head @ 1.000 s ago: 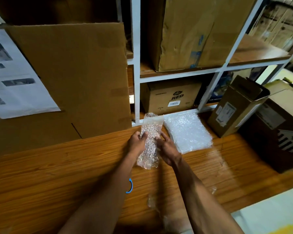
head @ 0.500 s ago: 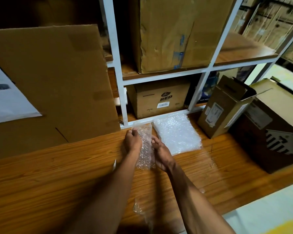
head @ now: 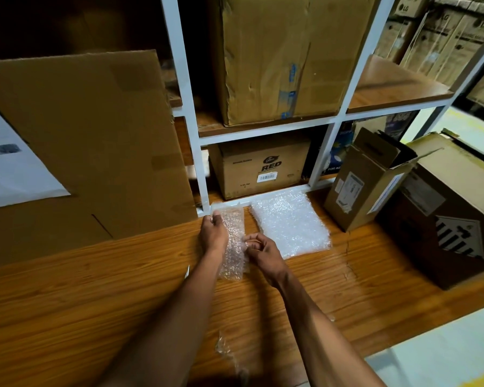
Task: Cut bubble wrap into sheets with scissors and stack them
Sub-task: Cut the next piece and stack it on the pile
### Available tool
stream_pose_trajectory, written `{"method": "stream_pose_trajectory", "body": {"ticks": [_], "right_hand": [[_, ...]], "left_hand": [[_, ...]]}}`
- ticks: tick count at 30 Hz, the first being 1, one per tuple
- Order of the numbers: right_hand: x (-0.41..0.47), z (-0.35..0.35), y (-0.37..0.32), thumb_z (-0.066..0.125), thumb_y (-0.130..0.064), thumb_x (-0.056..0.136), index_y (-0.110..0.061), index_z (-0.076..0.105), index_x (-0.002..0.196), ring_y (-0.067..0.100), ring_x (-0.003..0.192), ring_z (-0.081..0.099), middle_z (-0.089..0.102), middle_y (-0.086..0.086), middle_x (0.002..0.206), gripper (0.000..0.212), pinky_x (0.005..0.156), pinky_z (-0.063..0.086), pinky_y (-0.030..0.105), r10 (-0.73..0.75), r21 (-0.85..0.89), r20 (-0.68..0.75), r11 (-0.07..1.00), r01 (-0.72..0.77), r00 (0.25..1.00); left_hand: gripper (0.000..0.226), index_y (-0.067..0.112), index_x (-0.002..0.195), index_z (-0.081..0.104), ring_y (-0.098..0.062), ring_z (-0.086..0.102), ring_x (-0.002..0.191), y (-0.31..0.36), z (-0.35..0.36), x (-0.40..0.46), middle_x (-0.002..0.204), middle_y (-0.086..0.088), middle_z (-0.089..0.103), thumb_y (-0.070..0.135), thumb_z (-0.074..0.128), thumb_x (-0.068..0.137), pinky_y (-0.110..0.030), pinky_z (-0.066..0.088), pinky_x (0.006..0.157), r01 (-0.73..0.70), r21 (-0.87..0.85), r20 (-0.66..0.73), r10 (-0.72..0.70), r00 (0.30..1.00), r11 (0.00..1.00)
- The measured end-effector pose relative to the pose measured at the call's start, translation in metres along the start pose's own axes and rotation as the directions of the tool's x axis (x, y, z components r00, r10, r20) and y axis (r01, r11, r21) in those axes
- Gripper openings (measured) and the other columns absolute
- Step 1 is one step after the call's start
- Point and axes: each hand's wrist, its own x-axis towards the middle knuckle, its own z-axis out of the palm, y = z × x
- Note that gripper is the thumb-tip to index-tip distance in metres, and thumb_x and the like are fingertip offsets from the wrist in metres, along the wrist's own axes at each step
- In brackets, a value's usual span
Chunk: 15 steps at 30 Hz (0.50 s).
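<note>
The strip of bubble wrap [head: 232, 241] lies on the wooden table [head: 95, 289], just left of the stack of cut sheets [head: 289, 223] and touching neither shelf nor box as far as can be seen. The left hand [head: 213, 233] grips the strip's far left edge, with fingers curled over it. The right hand [head: 260, 251] pinches its right edge lower down between thumb and bent fingers.

It looks very light, soft and floppy, so it should bend and drift unless held at two edges, as it is now. The film is probably slick, and a pinch at the corners or edges seems the surest hold; hard squeezing would likely pop the bubbles. A crumpled scrap of wrap [head: 227, 351] sits near, between the forearms. The scissors cannot be picked out clearly.

As for writing, the box in the lower shelf [head: 259, 169] reads "RED" above a barcode label. Cartons far right [head: 442, 37] carry "LG". A blue package [head: 337, 155] beside the shelf post shows "FOR IN", then is cut off. The tilted open box [head: 363, 182] bears a white label too small to read.
</note>
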Motion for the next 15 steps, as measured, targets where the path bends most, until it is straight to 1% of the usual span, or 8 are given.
{"method": "stream_pose_trajectory", "body": {"ticks": [2,3,6,7,9,12,13,15], "right_hand": [[-0.003,0.001,0.001,0.059,0.003,0.102,-0.005,0.066,0.123,0.010,0.064,0.056,0.065,-0.005,0.072,0.024,0.059,0.051,0.024,0.009,-0.010,0.002,1.000,-0.009,1.000],[-0.005,0.002,0.001,0.059,0.000,0.103,-0.006,0.067,0.123,0.009,0.065,0.057,0.066,-0.005,0.073,0.022,0.060,0.052,0.025,0.010,-0.012,0.001,1.000,-0.010,1.000],[-0.010,0.005,-0.001,0.057,-0.018,0.108,-0.013,0.073,0.115,0.006,0.077,0.064,0.070,-0.010,0.085,0.018,0.070,0.054,0.027,0.024,0.015,0.039,1.000,-0.024,0.999],[-0.012,0.007,-0.003,0.057,-0.022,0.109,-0.013,0.073,0.112,0.004,0.079,0.066,0.072,-0.011,0.087,0.018,0.070,0.053,0.025,0.027,0.020,0.049,0.999,-0.028,0.998],[-0.015,0.011,-0.004,0.065,-0.022,0.104,-0.009,0.072,0.105,0.007,0.078,0.068,0.074,-0.005,0.087,0.014,0.068,0.054,0.024,-0.010,-0.016,0.055,1.000,0.011,0.998],[-0.015,0.012,-0.001,0.076,-0.014,0.096,-0.008,0.074,0.092,0.014,0.082,0.071,0.076,0.001,0.086,0.008,0.075,0.057,0.029,-0.063,-0.099,0.004,0.993,0.063,0.998],[-0.015,0.011,0.000,0.077,-0.015,0.096,-0.009,0.074,0.090,0.014,0.081,0.071,0.075,0.002,0.084,0.009,0.076,0.057,0.030,-0.068,-0.112,-0.020,0.992,0.066,0.997],[-0.013,0.010,0.003,0.076,-0.020,0.097,-0.010,0.070,0.085,0.014,0.071,0.063,0.068,0.001,0.076,0.017,0.069,0.053,0.031,-0.078,-0.151,-0.050,0.986,0.069,0.996]], "left_hand": [[0.053,0.012,0.138,0.057,-0.037,0.062,0.116,0.001,-0.001,-0.001,0.131,-0.017,0.065,0.052,0.040,0.107,-0.045,0.053,0.096,-0.008,-0.022,0.006,0.008,1.000,1.000],[0.054,0.012,0.138,0.057,-0.037,0.062,0.115,-0.001,-0.002,-0.001,0.130,-0.017,0.065,0.053,0.041,0.107,-0.044,0.053,0.095,-0.012,-0.031,0.007,0.012,1.000,0.999],[0.053,0.012,0.134,0.058,-0.036,0.064,0.107,-0.003,-0.003,-0.002,0.122,-0.017,0.068,0.054,0.040,0.107,-0.042,0.053,0.088,-0.023,-0.036,0.011,0.024,1.000,0.999],[0.052,0.012,0.132,0.059,-0.036,0.065,0.104,-0.004,-0.004,-0.002,0.119,-0.016,0.068,0.053,0.040,0.107,-0.041,0.053,0.085,-0.027,-0.036,0.007,0.027,1.000,0.999],[0.049,0.012,0.129,0.059,-0.034,0.065,0.100,-0.005,-0.004,-0.003,0.114,-0.015,0.068,0.052,0.041,0.107,-0.037,0.049,0.078,-0.017,-0.039,0.007,0.017,1.000,0.999],[0.047,0.013,0.124,0.060,-0.032,0.065,0.096,-0.004,-0.006,-0.006,0.108,-0.013,0.068,0.053,0.043,0.106,-0.034,0.045,0.073,0.002,-0.063,0.021,-0.001,1.000,0.998],[0.046,0.013,0.122,0.060,-0.032,0.065,0.096,-0.005,-0.007,-0.006,0.106,-0.012,0.068,0.053,0.045,0.106,-0.034,0.045,0.073,0.002,-0.084,0.023,0.000,1.000,0.996],[0.041,0.013,0.117,0.061,-0.031,0.065,0.092,-0.008,-0.010,-0.004,0.102,-0.011,0.069,0.050,0.051,0.104,-0.035,0.047,0.073,-0.001,-0.140,0.041,0.007,0.999,0.990]]}}
